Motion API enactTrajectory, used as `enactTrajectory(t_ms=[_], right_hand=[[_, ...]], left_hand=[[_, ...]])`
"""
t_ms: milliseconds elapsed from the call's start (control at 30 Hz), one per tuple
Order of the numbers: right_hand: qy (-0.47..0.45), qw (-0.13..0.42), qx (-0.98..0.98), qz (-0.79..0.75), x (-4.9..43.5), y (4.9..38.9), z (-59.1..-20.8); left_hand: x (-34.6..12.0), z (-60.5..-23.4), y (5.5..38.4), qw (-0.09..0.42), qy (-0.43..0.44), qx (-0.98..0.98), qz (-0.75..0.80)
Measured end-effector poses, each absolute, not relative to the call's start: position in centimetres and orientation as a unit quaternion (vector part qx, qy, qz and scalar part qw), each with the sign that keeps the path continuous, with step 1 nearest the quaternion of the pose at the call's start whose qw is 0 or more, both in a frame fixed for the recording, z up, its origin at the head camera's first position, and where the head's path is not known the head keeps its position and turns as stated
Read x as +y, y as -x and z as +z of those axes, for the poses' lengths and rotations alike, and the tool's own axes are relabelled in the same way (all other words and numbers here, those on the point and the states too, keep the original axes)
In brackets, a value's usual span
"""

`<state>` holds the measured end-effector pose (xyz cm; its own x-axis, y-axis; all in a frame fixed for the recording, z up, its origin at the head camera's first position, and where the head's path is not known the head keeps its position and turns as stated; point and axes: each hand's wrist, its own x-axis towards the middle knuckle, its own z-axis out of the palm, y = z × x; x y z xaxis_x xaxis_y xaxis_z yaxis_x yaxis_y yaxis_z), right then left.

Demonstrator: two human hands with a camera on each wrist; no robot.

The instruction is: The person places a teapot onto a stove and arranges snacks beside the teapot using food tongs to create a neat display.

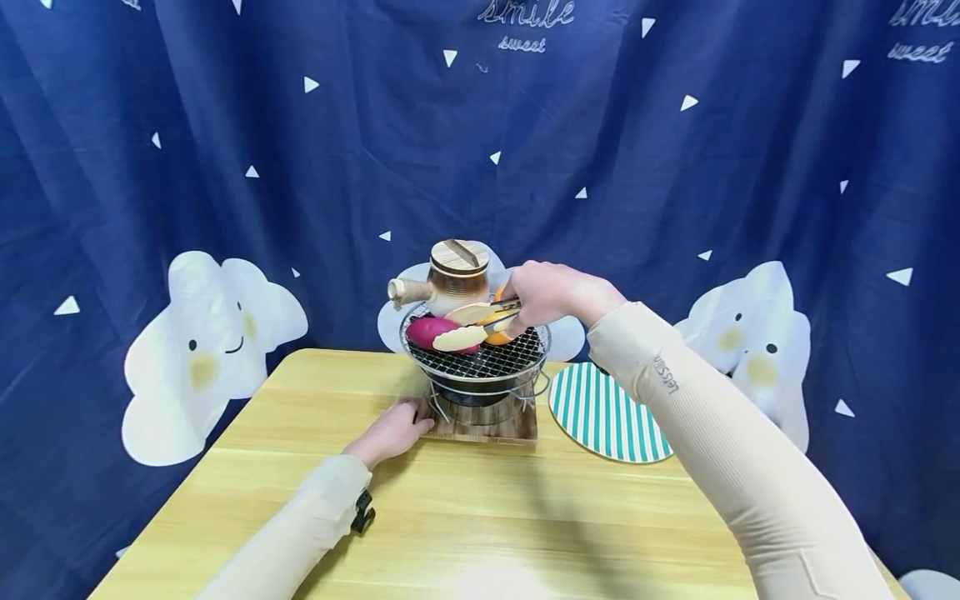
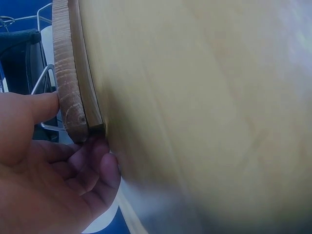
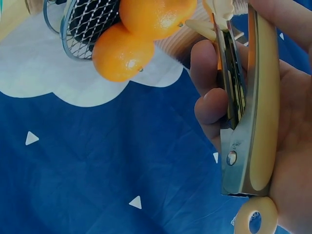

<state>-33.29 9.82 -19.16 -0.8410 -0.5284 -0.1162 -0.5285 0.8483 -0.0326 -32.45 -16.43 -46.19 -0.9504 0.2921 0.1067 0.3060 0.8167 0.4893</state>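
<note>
My right hand (image 1: 551, 293) holds a pair of tongs (image 3: 263, 112) with cream tips and handles over the grill. In the head view the tong tips lie across a purple sweet potato (image 1: 426, 331) on the wire rack; whether they clamp it I cannot tell. Two oranges (image 3: 122, 53) rest on the rack beside the tongs, partly covered by my right hand in the head view. My left hand (image 1: 393, 429) grips the near left edge of the wooden board (image 2: 70, 83) under the grill, thumb on top and fingers beneath.
The round grill (image 1: 487, 379) has a wire rack and stands on the board. A brown teapot (image 1: 453, 287) with a wooden lid sits at the rack's back. To the right lies a green-and-white striped round mat (image 1: 607, 417) on the wooden table (image 1: 450, 517). A blue curtain (image 1: 360, 167) hangs behind.
</note>
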Motion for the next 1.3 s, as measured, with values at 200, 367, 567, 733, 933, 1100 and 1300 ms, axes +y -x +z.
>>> enactTrajectory(t_ms=[200, 367, 567, 733, 933, 1100, 1300], right_hand=[[0.265, 0.065, 0.962, 0.001, 9.9, 33.0, -19.2], [0.261, 0.066, 0.963, -0.002, 10.2, 32.8, -19.4], [0.265, 0.063, 0.962, 0.004, 10.4, 32.5, -19.4], [0.268, 0.052, 0.962, 0.002, 10.7, 31.9, -18.9], [0.255, 0.036, 0.966, -0.003, 12.3, 30.9, -19.0], [0.250, 0.011, 0.968, -0.002, 13.6, 30.1, -19.2], [0.243, -0.001, 0.970, -0.011, 15.2, 29.6, -19.6]], left_hand=[[-16.4, -45.8, 32.0, 0.024, 0.162, -0.953, -0.257], [-16.4, -45.9, 31.8, 0.022, 0.163, -0.952, -0.258], [-16.4, -46.2, 31.7, 0.026, 0.164, -0.949, -0.267], [-16.5, -46.2, 31.7, 0.031, 0.161, -0.950, -0.266], [-16.2, -46.0, 31.7, 0.030, 0.178, -0.949, -0.260], [-16.2, -46.0, 31.7, 0.028, 0.169, -0.950, -0.261], [-16.5, -46.2, 31.7, 0.028, 0.158, -0.951, -0.265]])
